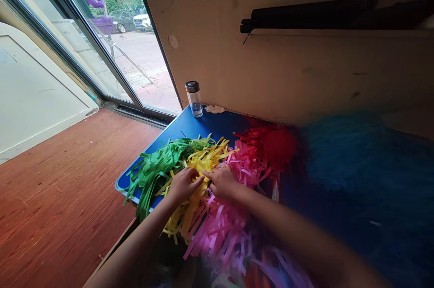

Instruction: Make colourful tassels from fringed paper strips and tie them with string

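Colored paper or fabric strips lie in bunches on a blue table [172,129]: green strips [162,161] at the left, yellow strips [206,157] in the middle, pink strips [224,229] to their right and red strips [257,141] farther back. Over the yellow bunch, my left hand [185,184] is closed, thumb and fingers curled close together. My right hand [224,181] faces it at the edge between yellow and pink, fingers pinched near the yellow strips. What either hand holds is too small to make out.
A clear bottle with a black lid [194,99] stands at the table's back corner, beside a crumpled scrap [214,109]. Behind is a tan wall [210,53] with a dark ledge [305,19]. Blurred blue material [352,152] lies right. A glass door is at the left.
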A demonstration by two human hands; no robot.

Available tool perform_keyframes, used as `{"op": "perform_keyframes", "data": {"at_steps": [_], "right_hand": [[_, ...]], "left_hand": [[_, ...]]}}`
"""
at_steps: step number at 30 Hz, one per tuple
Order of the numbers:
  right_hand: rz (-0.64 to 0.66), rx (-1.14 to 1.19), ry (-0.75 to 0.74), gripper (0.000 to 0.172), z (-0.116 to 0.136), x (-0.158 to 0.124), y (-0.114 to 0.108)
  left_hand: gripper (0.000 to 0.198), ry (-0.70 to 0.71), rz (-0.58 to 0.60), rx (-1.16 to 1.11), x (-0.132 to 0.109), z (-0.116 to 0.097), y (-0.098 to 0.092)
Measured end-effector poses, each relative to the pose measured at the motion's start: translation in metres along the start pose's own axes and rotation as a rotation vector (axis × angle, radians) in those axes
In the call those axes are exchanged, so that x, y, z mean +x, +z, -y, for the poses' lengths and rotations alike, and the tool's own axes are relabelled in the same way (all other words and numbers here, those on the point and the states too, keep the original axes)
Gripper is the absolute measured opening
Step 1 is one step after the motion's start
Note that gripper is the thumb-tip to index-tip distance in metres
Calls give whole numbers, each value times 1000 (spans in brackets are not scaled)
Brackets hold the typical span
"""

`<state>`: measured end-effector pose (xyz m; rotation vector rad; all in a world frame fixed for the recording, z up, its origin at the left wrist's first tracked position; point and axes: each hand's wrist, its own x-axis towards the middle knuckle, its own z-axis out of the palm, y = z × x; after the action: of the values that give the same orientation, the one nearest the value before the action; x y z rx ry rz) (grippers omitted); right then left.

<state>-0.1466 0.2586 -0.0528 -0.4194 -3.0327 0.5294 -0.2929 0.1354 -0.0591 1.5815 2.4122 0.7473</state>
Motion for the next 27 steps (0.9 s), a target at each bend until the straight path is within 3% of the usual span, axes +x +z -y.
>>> {"op": "perform_keyframes", "data": {"at_steps": [10, 20, 23, 27], "right_hand": [[-64, 142, 84, 45, -6, 1, 4], [-118, 203, 194, 36, -13, -5, 0], [-117, 208, 133, 35, -13, -8, -1], [-83, 112, -121, 35, -13, -13, 0]], "left_hand": [[32, -123, 68, 166, 11, -15, 16], [18, -195, 102, 126, 13, -20, 19], [18, -216, 102, 64, 13, -20, 20], [17, -252, 70, -52, 14, -13, 11]]}}
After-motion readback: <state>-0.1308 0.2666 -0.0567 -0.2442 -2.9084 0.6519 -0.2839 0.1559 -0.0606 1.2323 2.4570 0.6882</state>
